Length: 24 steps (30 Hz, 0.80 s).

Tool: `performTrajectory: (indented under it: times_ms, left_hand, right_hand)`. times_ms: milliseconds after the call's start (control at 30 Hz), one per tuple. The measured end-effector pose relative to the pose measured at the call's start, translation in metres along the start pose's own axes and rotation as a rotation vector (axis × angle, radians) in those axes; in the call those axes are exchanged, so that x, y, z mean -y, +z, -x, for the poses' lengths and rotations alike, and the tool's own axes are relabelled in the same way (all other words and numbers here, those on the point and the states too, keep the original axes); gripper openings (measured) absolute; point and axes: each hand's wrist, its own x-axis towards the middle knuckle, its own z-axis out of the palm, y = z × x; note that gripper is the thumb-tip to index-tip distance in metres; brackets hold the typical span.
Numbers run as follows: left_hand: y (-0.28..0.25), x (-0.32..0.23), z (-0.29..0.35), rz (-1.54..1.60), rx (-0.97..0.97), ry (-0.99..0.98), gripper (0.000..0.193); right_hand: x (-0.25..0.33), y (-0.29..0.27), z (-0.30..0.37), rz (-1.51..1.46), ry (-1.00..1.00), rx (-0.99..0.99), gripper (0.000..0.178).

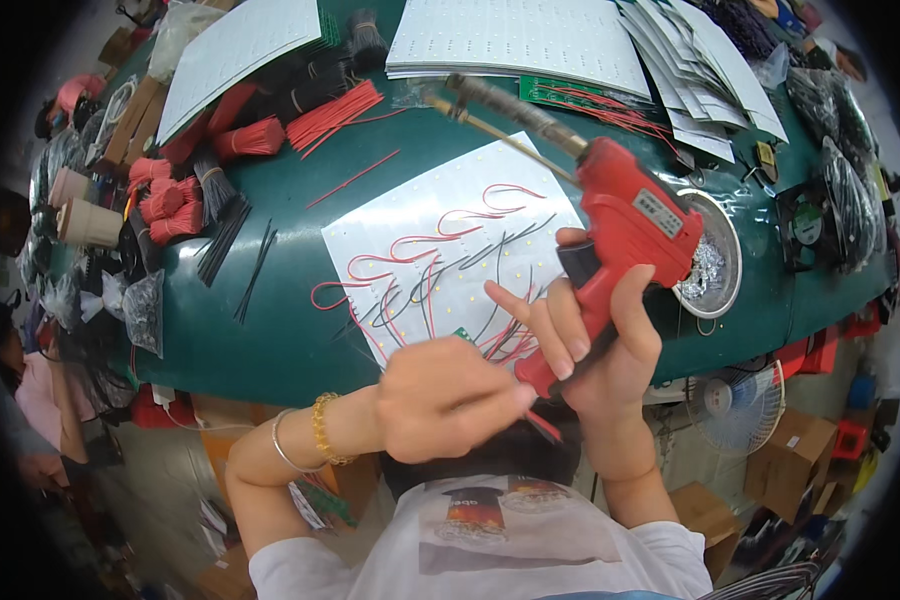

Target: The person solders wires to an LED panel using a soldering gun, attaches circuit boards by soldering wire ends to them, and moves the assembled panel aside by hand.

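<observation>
Head view: left hand [440, 400] curled, knuckles up, at the lower end of the red soldering gun [640, 215]; can't tell if it pinches anything. Right hand [610, 350] part-closed round the gun's handle, wrist raised, barrel angled up-left. Gun sits above the right edge of the white panel [450, 190] on the counter [280, 340]. Risk: a wrist dip could scorch the panel's wires [430, 290] if the tip's hot. Metal bowl [736, 270] right; stacked panels [520, 45] beyond.
</observation>
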Motion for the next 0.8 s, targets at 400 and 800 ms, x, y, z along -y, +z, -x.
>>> performTrajectory:
  times_ms: [400, 800]
  left_hand:
    - [-0.007, 0.063, -0.005, -0.183, 0.143, -0.95, 0.007]
    - [0.002, 0.062, 0.001, -0.284, 0.028, -0.854, 0.007]
  right_hand:
    - [0.003, -0.026, 0.039, 0.549, -0.096, -0.179, 0.07]
    - [0.016, -0.05, 0.065, 0.767, -0.294, -0.185, 0.082]
